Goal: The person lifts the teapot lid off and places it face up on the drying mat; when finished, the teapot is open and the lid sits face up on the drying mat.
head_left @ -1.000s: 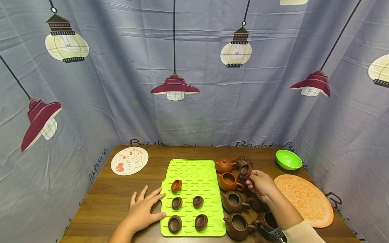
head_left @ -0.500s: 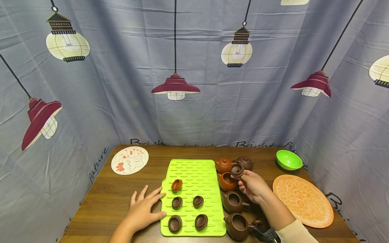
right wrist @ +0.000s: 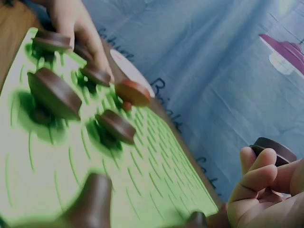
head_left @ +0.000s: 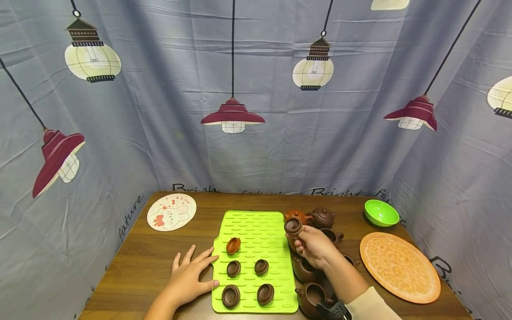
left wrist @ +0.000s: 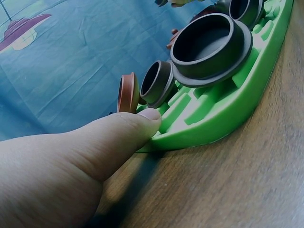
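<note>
**Dark lid [head_left: 293, 226] held raised**

We find the right hand [head_left: 316, 247] pinching the lid, hollow side showing, near the right edge of the green mat [head_left: 260, 222]. The left hand [head_left: 186, 279] lies with fingers spread, touching the mat's left edge. We judge the lid light, stiff and brittle (probably fired clay), best gripped across opposite sides of its rim.

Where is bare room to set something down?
Free: the green mat beyond the orange lid; tabletop between mat and rabbit placemat. Crowded: the mat's near half, holding four brown lids, and the teapots right of it, partly hidden by the right hand.
</note>
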A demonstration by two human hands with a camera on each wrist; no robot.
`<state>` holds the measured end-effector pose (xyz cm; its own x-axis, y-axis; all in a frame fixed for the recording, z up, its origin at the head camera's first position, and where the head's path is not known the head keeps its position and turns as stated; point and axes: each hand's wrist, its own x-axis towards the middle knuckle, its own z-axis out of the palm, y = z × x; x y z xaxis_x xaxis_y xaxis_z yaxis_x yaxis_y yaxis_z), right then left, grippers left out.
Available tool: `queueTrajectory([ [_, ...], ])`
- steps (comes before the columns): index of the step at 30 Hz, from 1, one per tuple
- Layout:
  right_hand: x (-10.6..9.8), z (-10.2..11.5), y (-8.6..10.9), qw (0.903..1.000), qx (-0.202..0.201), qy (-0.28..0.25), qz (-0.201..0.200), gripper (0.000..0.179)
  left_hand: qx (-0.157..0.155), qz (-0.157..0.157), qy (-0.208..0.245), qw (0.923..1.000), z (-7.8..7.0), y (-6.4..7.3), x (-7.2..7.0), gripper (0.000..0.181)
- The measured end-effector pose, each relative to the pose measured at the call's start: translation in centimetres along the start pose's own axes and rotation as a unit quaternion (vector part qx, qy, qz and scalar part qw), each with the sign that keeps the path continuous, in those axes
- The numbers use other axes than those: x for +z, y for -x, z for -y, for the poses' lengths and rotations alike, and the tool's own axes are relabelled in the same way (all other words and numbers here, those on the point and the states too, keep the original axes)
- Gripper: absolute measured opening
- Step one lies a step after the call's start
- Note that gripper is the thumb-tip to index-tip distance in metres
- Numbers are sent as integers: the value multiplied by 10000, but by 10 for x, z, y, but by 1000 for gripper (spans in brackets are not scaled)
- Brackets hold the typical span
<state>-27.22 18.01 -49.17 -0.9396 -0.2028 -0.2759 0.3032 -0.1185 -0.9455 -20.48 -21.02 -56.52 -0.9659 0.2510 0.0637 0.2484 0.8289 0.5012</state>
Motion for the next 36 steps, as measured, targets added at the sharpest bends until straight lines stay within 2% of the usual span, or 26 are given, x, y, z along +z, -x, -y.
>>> queueTrajectory([
  [6, 21, -5, -8, 9998, 1, -25, 190, 31, 14, 29, 15, 10000, 1, 0, 0, 72],
  [17, 54, -16, -19, 9983, 64, 483, 315, 30, 5, 87, 46, 10000, 2, 0, 0, 73],
  [26, 63, -24, -23, 9977, 86, 614, 282, 27, 14, 86, 85, 9999, 2, 0, 0, 74],
  [36, 71, -32, -26, 9934, 336, 1090, 154, 24, 13, 80, 56, 10000, 3, -1, -1, 73],
])
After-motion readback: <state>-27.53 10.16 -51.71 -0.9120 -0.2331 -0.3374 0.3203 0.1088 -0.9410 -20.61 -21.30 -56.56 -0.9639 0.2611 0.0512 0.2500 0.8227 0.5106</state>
